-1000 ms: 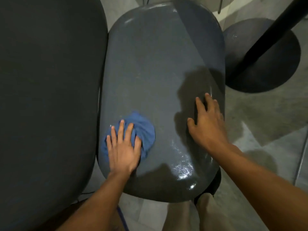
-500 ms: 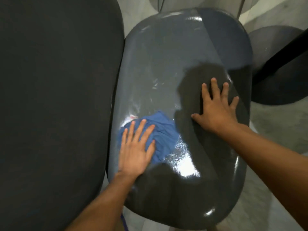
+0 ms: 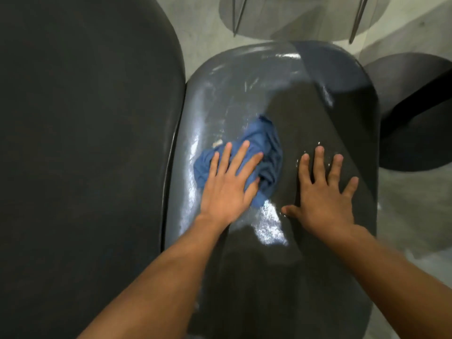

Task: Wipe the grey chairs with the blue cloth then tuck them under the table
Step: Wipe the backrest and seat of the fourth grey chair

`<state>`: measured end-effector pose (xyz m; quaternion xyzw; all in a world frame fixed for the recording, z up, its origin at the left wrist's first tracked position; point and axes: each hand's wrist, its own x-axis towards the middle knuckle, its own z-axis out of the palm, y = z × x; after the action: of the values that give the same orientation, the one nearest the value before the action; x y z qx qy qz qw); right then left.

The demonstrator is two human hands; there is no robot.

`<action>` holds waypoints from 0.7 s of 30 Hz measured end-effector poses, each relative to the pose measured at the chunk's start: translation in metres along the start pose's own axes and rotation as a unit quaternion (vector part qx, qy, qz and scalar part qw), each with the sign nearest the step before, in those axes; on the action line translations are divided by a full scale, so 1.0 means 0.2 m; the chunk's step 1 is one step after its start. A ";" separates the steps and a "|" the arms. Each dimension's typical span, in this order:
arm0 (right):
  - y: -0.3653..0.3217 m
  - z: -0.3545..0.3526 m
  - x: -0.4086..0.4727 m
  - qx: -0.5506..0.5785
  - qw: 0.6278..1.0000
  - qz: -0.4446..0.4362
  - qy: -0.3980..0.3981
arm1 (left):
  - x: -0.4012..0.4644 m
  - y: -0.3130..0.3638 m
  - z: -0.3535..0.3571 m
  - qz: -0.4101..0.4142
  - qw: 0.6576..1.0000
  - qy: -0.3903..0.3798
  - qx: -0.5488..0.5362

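Note:
A glossy grey chair seat (image 3: 244,84) fills the middle of the head view, with wet shine along its left side. A crumpled blue cloth (image 3: 266,148) lies on the seat's middle. My left hand (image 3: 230,187) presses flat on the cloth's near left part, fingers spread. My right hand (image 3: 322,192) rests flat on the bare seat just right of the cloth, fingers apart, holding nothing. My shadow darkens the seat's right and near half.
A large dark rounded surface (image 3: 85,155) lies close against the chair's left edge. A black round pedestal base (image 3: 415,118) sits on the concrete floor at the right. Thin metal legs (image 3: 238,13) and a pale oval shadow show at the top.
My left hand has pushed the cloth away from the seat's near left corner toward its middle. My right hand has shifted from the right rim inward, and the view has moved closer.

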<state>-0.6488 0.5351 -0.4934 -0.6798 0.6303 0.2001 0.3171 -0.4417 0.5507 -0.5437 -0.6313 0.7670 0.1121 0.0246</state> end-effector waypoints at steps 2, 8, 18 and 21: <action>0.00 0.00 -0.02 -0.001 1.000 -0.004 0.011 | -0.11 -0.13 0.01 -0.011 1.000 -0.003 0.002; 0.00 0.00 0.00 -0.007 1.000 -0.001 0.008 | 0.35 -0.24 -0.11 -0.265 0.962 0.055 -0.043; -0.01 0.01 0.01 -0.003 1.000 0.003 0.019 | 0.79 0.26 -0.18 -0.055 0.996 0.058 -0.029; 0.01 0.00 0.00 0.000 1.000 -0.008 0.023 | 0.60 0.24 -0.13 0.080 0.996 0.023 0.018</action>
<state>-0.6499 0.5340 -0.4933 -0.6896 0.6316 0.1819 0.3040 -0.5103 0.4385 -0.5340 -0.5702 0.8170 0.0858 0.0091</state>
